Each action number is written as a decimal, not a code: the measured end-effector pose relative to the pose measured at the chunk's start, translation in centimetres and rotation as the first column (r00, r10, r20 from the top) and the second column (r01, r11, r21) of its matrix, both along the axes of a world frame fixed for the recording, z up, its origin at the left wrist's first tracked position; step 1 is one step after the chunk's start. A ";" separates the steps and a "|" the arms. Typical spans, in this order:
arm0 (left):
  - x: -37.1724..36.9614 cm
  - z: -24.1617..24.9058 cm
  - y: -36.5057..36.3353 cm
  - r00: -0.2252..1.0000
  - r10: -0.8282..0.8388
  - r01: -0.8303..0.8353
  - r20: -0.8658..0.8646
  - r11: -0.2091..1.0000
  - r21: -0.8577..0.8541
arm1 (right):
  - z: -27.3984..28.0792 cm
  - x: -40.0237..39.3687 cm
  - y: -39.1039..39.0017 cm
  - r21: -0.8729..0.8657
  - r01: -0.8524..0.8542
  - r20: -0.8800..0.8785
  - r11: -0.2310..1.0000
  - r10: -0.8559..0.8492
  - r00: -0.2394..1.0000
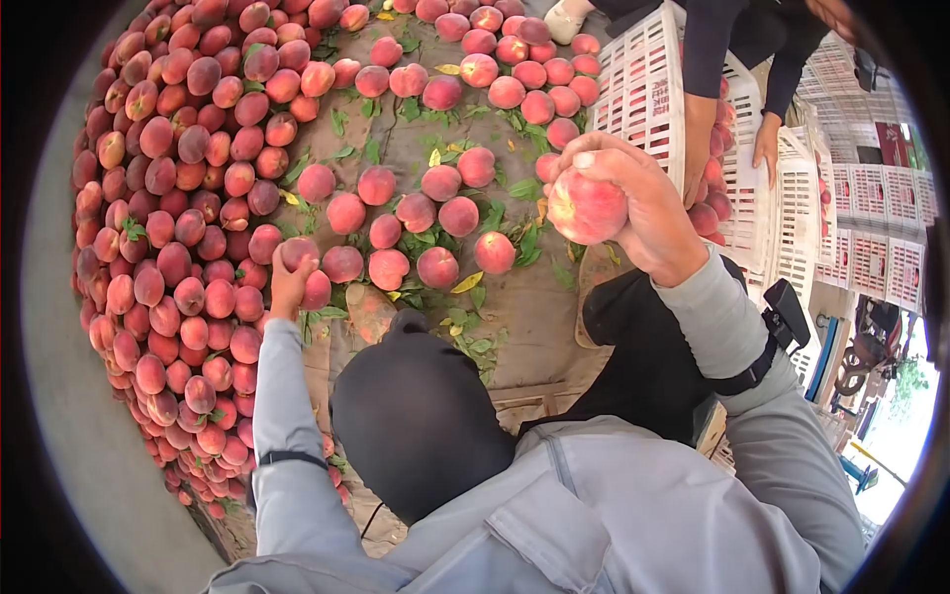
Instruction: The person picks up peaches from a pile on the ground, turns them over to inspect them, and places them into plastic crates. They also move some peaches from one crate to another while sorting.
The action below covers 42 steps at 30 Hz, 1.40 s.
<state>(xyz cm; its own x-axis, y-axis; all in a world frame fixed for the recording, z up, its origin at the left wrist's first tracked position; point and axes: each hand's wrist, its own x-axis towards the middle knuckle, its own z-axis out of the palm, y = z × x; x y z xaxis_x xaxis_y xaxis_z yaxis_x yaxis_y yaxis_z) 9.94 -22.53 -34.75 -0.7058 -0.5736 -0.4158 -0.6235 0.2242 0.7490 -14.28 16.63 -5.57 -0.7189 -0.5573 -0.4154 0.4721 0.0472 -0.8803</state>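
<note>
My right hand [648, 203] is raised at the right of the head view, its fingers closed round a red and pale-yellow peach [587, 206]. On the left, my left hand [287, 287] reaches down to the edge of the heap, with fingers curled on a dark red peach [300, 251]. Another peach [316, 291] lies right beside that hand. Several loose peaches [387, 268] are scattered on the brown ground sheet [534, 337] between my hands, among green and yellow leaves.
A large heap of peaches [188, 228] fills the left side, against a grey wall [59, 346]. White plastic crates [633, 89] stand at upper right, one holding peaches. Another person's hand [767, 148] touches a crate. More crates [881, 193] are stacked behind.
</note>
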 end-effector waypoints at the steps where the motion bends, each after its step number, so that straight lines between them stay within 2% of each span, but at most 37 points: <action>1: 0.0 1.3 0.3 0.968 0.195 -0.157 -0.156 0.961 0.226 | 0.1 -0.1 0.0 -0.026 -0.016 0.008 1.000 0.016 1.000; 2: -0.6 3.6 1.0 0.969 0.187 -0.151 -0.159 0.965 0.216 | 0.2 -0.1 0.1 -0.056 -0.033 0.016 0.998 0.034 0.999; 4: -2.3 10.7 3.2 0.887 0.364 -0.128 -0.285 0.785 0.606 | -0.1 -0.2 0.2 -0.076 -0.032 0.000 0.997 0.032 0.999; 5: -3.1 14.2 4.5 0.853 0.391 -0.068 -0.346 0.740 0.669 | -0.3 -0.3 0.1 -0.106 -0.038 0.049 0.994 0.043 0.998; 6: -3.8 17.0 5.1 0.849 0.384 -0.061 -0.364 0.754 0.654 | -0.5 -0.4 0.1 -0.137 -0.043 0.094 0.990 0.056 0.994; 8: -5.0 21.6 5.9 0.871 0.256 0.176 -0.420 0.634 0.753 | -0.9 -0.2 0.0 -0.186 -0.012 0.107 0.983 0.032 0.994; 10: -6.6 25.3 6.6 0.862 0.099 0.335 -0.497 0.625 0.705 | -0.6 -0.3 -0.3 -0.248 -0.092 0.139 0.965 0.129 0.982; 11: -7.7 27.3 7.4 0.854 0.038 0.380 -0.518 0.635 0.673 | -0.7 -0.2 -0.4 -0.231 -0.104 0.072 0.968 0.123 0.990; 12: -8.5 29.5 8.6 0.843 0.012 0.405 -0.538 0.643 0.650 | -0.5 0.0 -0.3 -0.260 -0.191 -0.008 0.947 0.196 0.981; 14: -9.5 33.8 12.1 0.828 -0.127 0.471 -0.546 0.687 0.554 | 0.4 0.4 0.0 -0.302 -0.255 -0.017 0.919 0.262 0.965; 16: -10.3 37.0 15.4 0.838 -0.173 0.468 -0.518 0.716 0.518 | 1.5 0.8 0.5 -0.318 -0.266 -0.033 0.910 0.270 0.962; 18: -10.8 38.4 18.1 0.799 -0.265 0.528 -0.539 0.739 0.420 | 2.5 1.2 1.2 -0.339 -0.271 -0.058 0.901 0.268 0.962; 20: -11.1 39.3 20.5 0.793 -0.308 0.558 -0.526 0.715 0.421 | 3.9 1.7 2.7 -0.424 -0.337 0.071 0.841 0.401 0.913; 22: -11.4 39.5 22.5 0.696 -0.494 0.643 -0.521 0.752 0.145 | 4.6 2.7 3.5 -0.439 -0.347 0.055 0.829 0.410 0.911; 23: -11.6 39.2 23.6 0.639 -0.569 0.689 -0.518 0.722 0.057 | 4.6 3.0 3.9 -0.449 -0.369 -0.027 0.814 0.400 0.916; 24: -11.8 39.5 25.1 0.608 -0.589 0.722 -0.533 0.688 0.063 | 4.6 3.2 4.6 -0.444 -0.385 -0.105 0.809 0.379 0.919; 26: -11.7 40.1 27.5 0.683 -0.582 0.692 -0.441 0.708 0.137 | 4.5 3.4 5.9 -0.482 -0.393 -0.012 0.783 0.442 0.897; 28: -11.9 39.3 28.2 0.645 -0.593 0.702 -0.482 0.710 0.065 | 4.4 3.2 7.2 -0.503 -0.387 0.156 0.773 0.522 0.839; 29: -11.8 39.4 28.9 0.660 -0.559 0.691 -0.502 0.714 0.112 | 3.8 3.6 7.0 -0.557 -0.349 0.049 0.754 0.449 0.892; 30: -11.8 39.8 29.4 0.676 -0.525 0.678 -0.517 0.718 0.157 | 3.4 3.5 7.2 -0.490 -0.365 -0.043 0.792 0.396 0.917; 31: -11.8 40.5 30.0 0.718 -0.501 0.663 -0.484 0.705 0.253 | 3.9 3.6 7.8 -0.492 -0.352 -0.053 0.796 0.377 0.925; 32: -11.5 40.0 29.8 0.717 -0.507 0.667 -0.479 0.699 0.258 | 4.3 3.9 8.2 -0.499 -0.344 -0.053 0.795 0.369 0.928; 33: -11.7 38.9 29.3 0.765 -0.352 0.611 -0.539 0.660 0.436 | 4.1 3.4 8.2 -0.499 -0.342 -0.061 0.796 0.362 0.930; 34: -12.6 37.5 28.8 0.800 -0.191 0.561 -0.568 0.574 0.596 | 3.8 2.3 8.4 -0.452 -0.312 -0.178 0.836 0.259 0.949; 35: -12.9 36.5 27.5 0.821 -0.153 0.530 -0.549 0.560 0.637 | 3.1 1.8 8.6 -0.412 -0.267 -0.281 0.871 0.157 0.947; 36: -13.3 35.6 26.2 0.841 -0.115 0.498 -0.528 0.543 0.676 | 3.1 1.7 9.1 -0.412 -0.251 -0.261 0.876 0.150 0.954; 38: -14.2 36.1 26.0 0.883 0.057 0.351 -0.466 0.580 0.735 | 4.3 0.5 10.4 -0.471 -0.114 -0.178 0.875 0.032 0.983; 39: -14.6 35.3 24.7 0.866 0.008 0.434 -0.500 0.484 0.760 | 4.6 0.1 10.8 -0.489 -0.079 -0.143 0.869 0.010 0.990; 40: -14.8 34.1 24.0 0.869 0.010 0.429 -0.495 0.483 0.763 | 5.1 -0.1 11.4 -0.488 -0.078 -0.137 0.870 0.011 0.990; 41: -15.0 32.8 23.5 0.839 0.049 0.416 -0.542 0.585 0.696 | 5.7 -0.1 12.1 -0.537 -0.064 -0.086 0.841 0.021 0.996; 42: -15.1 33.3 23.3 0.869 0.101 0.376 -0.484 0.501 0.780 | 6.0 -0.2 12.7 -0.584 -0.047 -0.033 0.810 0.034 0.999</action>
